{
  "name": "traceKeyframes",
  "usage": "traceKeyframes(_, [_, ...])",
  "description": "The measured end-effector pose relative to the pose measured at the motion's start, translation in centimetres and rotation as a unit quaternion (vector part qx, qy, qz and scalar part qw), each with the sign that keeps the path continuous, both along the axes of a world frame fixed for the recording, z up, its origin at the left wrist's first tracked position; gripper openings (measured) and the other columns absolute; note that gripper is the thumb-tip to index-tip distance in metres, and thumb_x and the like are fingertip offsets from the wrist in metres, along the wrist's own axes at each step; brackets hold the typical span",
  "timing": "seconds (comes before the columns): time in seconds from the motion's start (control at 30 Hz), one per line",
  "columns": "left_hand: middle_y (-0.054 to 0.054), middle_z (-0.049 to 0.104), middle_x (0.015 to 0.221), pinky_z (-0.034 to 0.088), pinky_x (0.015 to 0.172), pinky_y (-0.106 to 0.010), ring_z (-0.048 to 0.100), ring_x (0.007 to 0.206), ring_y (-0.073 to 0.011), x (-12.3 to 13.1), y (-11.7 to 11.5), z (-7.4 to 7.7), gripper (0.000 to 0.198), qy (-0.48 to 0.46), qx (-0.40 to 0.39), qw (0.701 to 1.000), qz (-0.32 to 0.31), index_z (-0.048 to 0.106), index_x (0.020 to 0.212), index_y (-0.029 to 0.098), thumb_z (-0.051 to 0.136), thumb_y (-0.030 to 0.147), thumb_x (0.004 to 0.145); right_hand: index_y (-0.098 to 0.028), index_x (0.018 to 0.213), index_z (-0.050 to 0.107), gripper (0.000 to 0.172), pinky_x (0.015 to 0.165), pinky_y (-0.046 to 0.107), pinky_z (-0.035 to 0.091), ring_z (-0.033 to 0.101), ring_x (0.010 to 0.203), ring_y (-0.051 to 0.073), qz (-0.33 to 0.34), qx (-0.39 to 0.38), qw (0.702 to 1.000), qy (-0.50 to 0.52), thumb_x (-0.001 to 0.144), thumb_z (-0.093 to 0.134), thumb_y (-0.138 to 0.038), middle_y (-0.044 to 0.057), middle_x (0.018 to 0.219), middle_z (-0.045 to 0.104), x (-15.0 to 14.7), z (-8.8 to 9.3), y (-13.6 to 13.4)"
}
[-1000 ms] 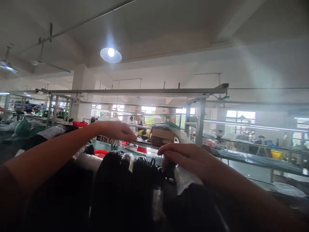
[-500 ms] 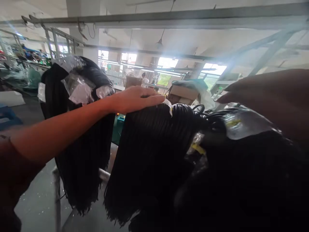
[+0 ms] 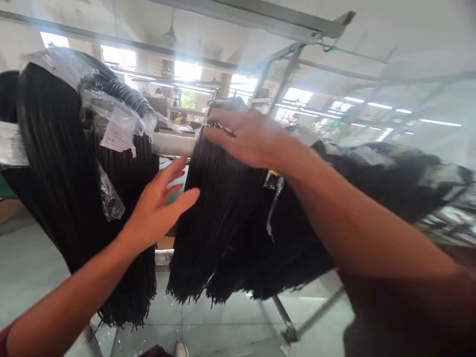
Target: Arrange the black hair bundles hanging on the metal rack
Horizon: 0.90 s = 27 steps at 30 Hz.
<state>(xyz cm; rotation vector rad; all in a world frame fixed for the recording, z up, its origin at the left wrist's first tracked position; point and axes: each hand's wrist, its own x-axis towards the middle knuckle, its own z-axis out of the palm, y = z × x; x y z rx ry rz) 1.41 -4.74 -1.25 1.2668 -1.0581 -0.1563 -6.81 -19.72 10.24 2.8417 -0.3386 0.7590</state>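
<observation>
I can't see my right fingertips (image 3: pixel 215 130); they're buried in the cord bundle (image 3: pixel 219 208). Right of it, other bundles (image 3: pixel 390 173) blur out.

Grey floor (image 3: pixel 29 267); blurred, perhaps shelving (image 3: pixel 449 218).

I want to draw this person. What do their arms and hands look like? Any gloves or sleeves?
No gloves: both hands are bare. The left hand and right hand show no rings. Forearms are bare too; a dark red sleeve edge peeks at the left arm's bottom corner.
</observation>
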Motion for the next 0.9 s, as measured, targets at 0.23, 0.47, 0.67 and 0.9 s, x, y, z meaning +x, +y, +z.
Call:
traceKeyframes(0.23, [-0.006, 0.060, 0.116, 0.043, 0.093, -0.030, 0.055, 0.107, -0.0206, 0.7, -3.8, -0.7, 0.044, 0.086, -0.074, 0.985, -0.132, 0.057, 0.114, 0.015, 0.066, 0.032, 0.075, -0.016, 0.134, 0.042, 0.057, 0.101, 0.040, 0.031, 0.046, 0.116, 0.024, 0.001, 0.038, 0.999, 0.037, 0.092, 0.029, -0.053, 0.009, 0.125, 0.050, 0.6, 0.7, 0.5])
traceKeyframes(0.47, [-0.005, 0.068, 0.093, 0.052, 0.072, -0.029, 0.063, 0.085, -0.0222, 1.9, -5.9, 0.9, 0.046, 0.145, 0.036, 0.987, -0.059, 0.066, 0.094, 0.017, 0.074, 0.048, 0.061, -0.016, 0.120, 0.055, 0.042, 0.092, 0.036, 0.039, 0.056, 0.099, 0.020, 0.007, 0.034, 0.997, -0.068, 0.091, 0.040, -0.042, 0.008, 0.111, 0.060, -2.8, 2.9, -4.5])
traceKeyframes(0.67, [-0.002, 0.066, 0.071, 0.047, 0.053, -0.022, 0.062, 0.067, -0.0175, 0.3, -6.5, 1.6, 0.039, 0.145, 0.009, 0.988, 0.048, 0.065, 0.075, 0.014, 0.074, 0.048, 0.060, -0.019, 0.121, 0.056, 0.044, 0.096, 0.035, 0.035, 0.051, 0.110, 0.020, 0.078, 0.079, 0.994, 0.002, 0.093, 0.033, -0.046, 0.005, 0.121, 0.056, -1.8, 2.6, -7.6])
traceKeyframes(0.9, [0.000, 0.063, 0.061, 0.045, 0.050, -0.019, 0.056, 0.056, -0.0122, -1.7, -6.6, 2.7, 0.033, 0.245, -0.118, 0.953, 0.132, 0.065, 0.068, 0.013, 0.078, 0.040, 0.052, -0.029, 0.121, 0.056, 0.050, 0.092, 0.038, 0.038, 0.053, 0.108, 0.024, 0.109, 0.090, 0.990, 0.021, 0.091, 0.027, -0.057, 0.000, 0.118, 0.058, -2.0, 2.2, -8.1])
